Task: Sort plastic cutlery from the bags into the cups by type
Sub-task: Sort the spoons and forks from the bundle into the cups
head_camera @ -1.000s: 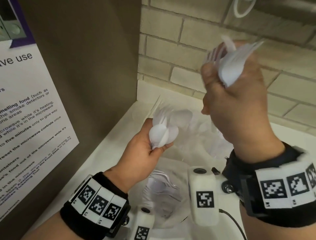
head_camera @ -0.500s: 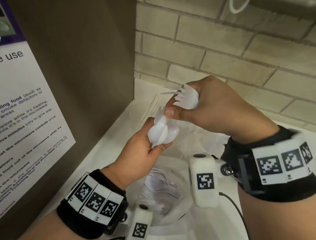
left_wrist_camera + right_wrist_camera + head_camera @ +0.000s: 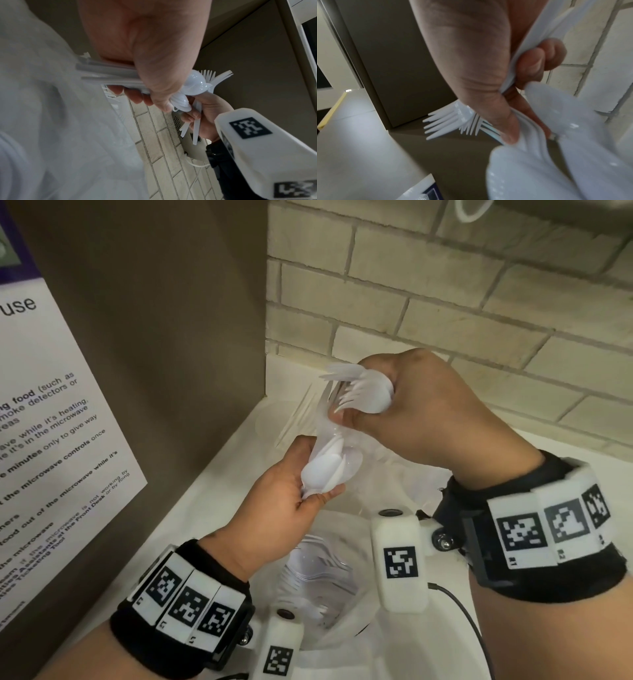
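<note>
Plainly, the clear plastic cup [image 3: 318,583] stands on the white table [image 3: 219,491] under both hands, placed to catch sorted pieces; the right hand [image 3: 421,412] clenches white plastic forks [image 3: 356,392], tines fanned outward, keeping that type apart; the left hand [image 3: 291,501] pinches white plastic spoons [image 3: 325,467] by their necks.

— On the left? 
— Printed microwave notice [image 3: 44,440] stuck on a brown panel [image 3: 164,313].
— Behind? 
— Pale brick wall [image 3: 445,302], meeting a white tabletop [image 3: 205,501].

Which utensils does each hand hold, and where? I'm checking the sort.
Left hand: spoons, by the handles. Right hand: forks, by the handles.
</note>
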